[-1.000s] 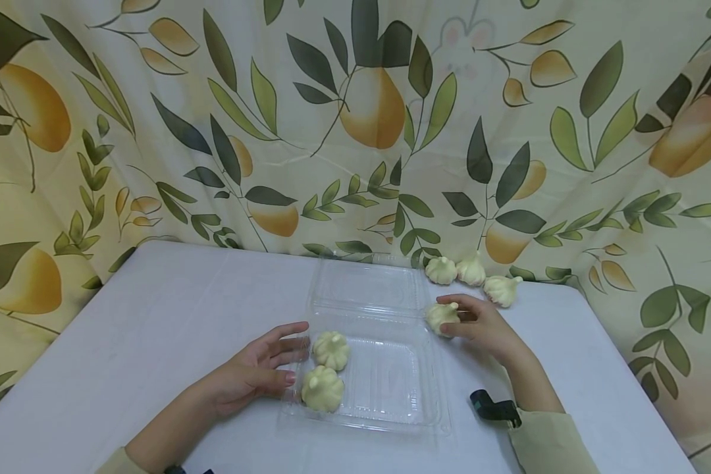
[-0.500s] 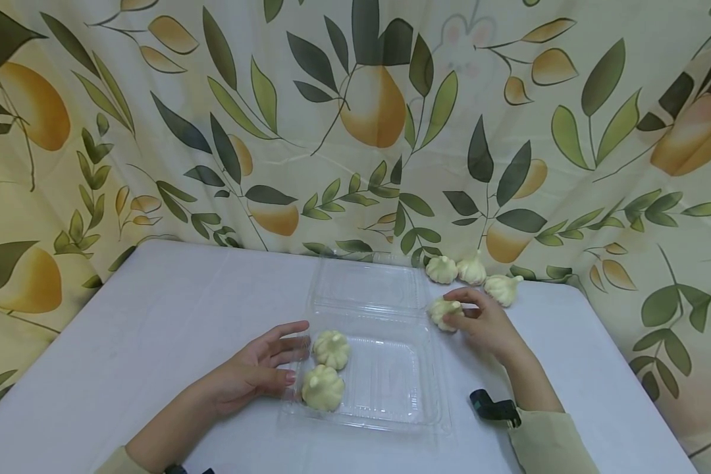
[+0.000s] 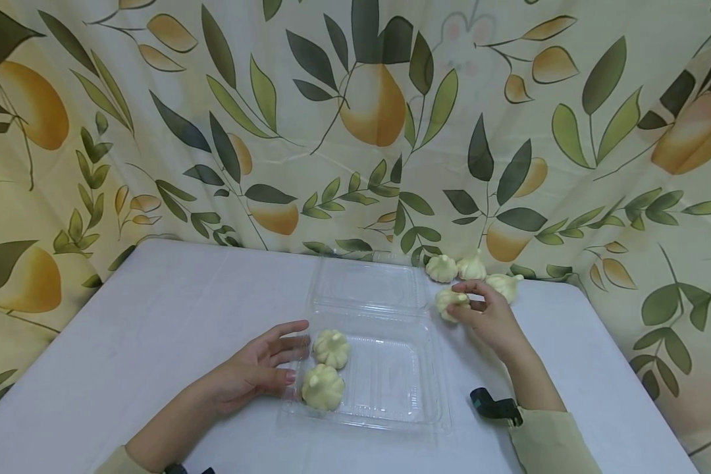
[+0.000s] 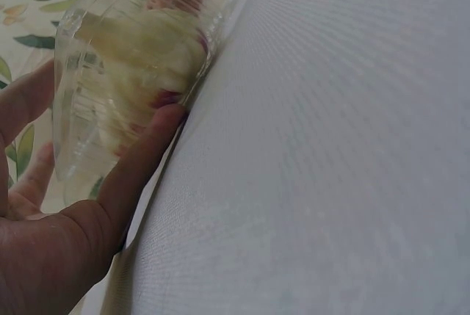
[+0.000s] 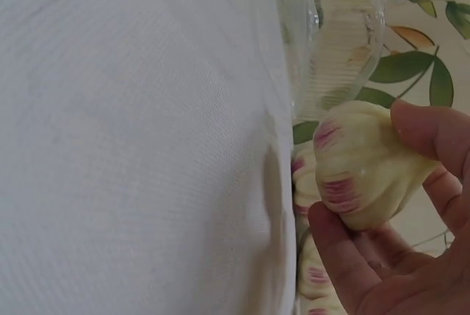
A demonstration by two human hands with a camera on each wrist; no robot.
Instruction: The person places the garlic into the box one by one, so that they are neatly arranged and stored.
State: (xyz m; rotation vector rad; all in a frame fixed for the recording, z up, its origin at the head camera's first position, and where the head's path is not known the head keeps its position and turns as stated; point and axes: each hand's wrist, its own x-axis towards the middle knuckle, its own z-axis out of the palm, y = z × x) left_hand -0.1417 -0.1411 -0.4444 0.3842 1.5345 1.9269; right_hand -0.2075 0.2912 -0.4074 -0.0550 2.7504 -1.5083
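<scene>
A pale garlic bulb [image 3: 449, 305] with purple streaks is pinched between thumb and fingers of my right hand [image 3: 490, 320]. In the right wrist view this garlic bulb [image 5: 367, 164] is held beside the white tabletop. My left hand [image 3: 253, 370] rests with relaxed fingers against the left side of a clear plastic clamshell box [image 3: 385, 421], its lid folded back. Through the box wall in the left wrist view, the thumb [image 4: 150, 146] lies next to the garlic inside. Two garlic bulbs, one farther back [image 3: 332, 349] and one nearer [image 3: 323, 388], sit along the box's left side.
Three more garlic bulbs stand at the table's back edge: a left one [image 3: 441, 268], a middle one [image 3: 471, 267] and a right one [image 3: 503, 287], partly behind my right hand. A leaf-and-fruit patterned curtain [image 3: 343, 164] hangs behind the white table [image 3: 213, 289].
My right hand has moved slightly back and to the right with its garlic bulb, away from the box and toward the back row. The left hand and the box have stayed put.
</scene>
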